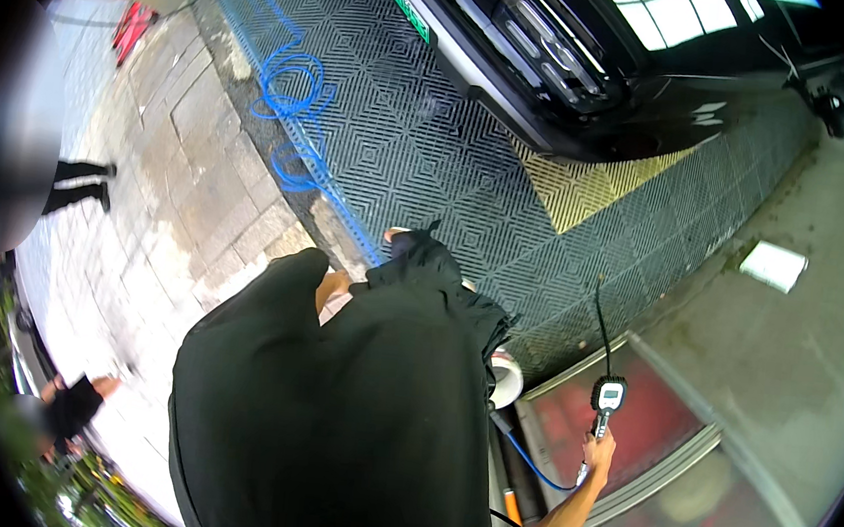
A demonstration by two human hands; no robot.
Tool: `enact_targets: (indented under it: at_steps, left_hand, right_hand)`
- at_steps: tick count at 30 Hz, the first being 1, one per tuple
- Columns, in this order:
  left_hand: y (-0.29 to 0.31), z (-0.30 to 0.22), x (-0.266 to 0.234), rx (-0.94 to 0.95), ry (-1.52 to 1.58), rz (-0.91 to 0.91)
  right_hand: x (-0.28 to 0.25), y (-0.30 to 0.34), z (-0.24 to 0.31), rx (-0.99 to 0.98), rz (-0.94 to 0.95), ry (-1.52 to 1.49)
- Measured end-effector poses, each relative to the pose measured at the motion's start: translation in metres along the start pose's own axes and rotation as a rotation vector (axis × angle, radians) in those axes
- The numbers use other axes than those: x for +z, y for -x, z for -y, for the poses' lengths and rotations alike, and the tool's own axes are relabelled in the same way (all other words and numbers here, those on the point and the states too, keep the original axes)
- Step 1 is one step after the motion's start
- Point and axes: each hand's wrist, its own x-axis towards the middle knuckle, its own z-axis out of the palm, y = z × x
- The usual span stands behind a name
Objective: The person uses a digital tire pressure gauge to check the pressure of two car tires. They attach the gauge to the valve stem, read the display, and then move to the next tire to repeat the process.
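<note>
On my left, pale paving (194, 173) gives wide open room, with people only at its far edge. A blue strip (346, 215) borders the dark floor grating (382, 150), and a coiled blue hose (291, 92) lies loosely along it. The grating runs bare from that strip to the rounded bumper end of a black car (655, 118).

Lower right, my right hand (599, 452) is closed around the handle of a digital gauge (609, 393), held over a metal-framed red panel (621, 401). The gauge's long axis runs away from me, its head at the far end and leaning slightly right, its display turned up toward me. A thin black hose (605, 330) leaves the head and points toward the grating; a blue line (535, 468) curves left from the handle's near end. Farther right, grey floor (816, 348) opens out around a white flat object (773, 266).

My left hand is out of sight, so I can't tell its state. My dark clothing (338, 417) covers the middle, the display's reading is too small to make out, and the car is cut off at the top.
</note>
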Motion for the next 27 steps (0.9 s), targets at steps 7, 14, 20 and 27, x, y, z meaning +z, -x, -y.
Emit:
enact_targets:
  at_steps: [7,14,20,27]
  left_hand:
    - [0.045,-0.124,0.213,0.014,0.199,0.010]
    - [0.046,-0.190,0.389,0.457,0.118,-0.031]
    - [0.105,-0.261,0.475,0.154,0.517,0.000]
    - [0.132,-0.367,0.479,-0.116,0.838,-0.155]
  right_hand:
    - [-0.178,-0.203,-0.120,-0.172,-0.024,0.136]
    - [-0.263,-0.372,-0.110,-0.336,-0.066,0.329]
    - [-0.278,-0.476,-0.095,-0.210,0.273,0.014]
    - [-0.318,-0.569,-0.110,-0.067,0.389,-0.124]
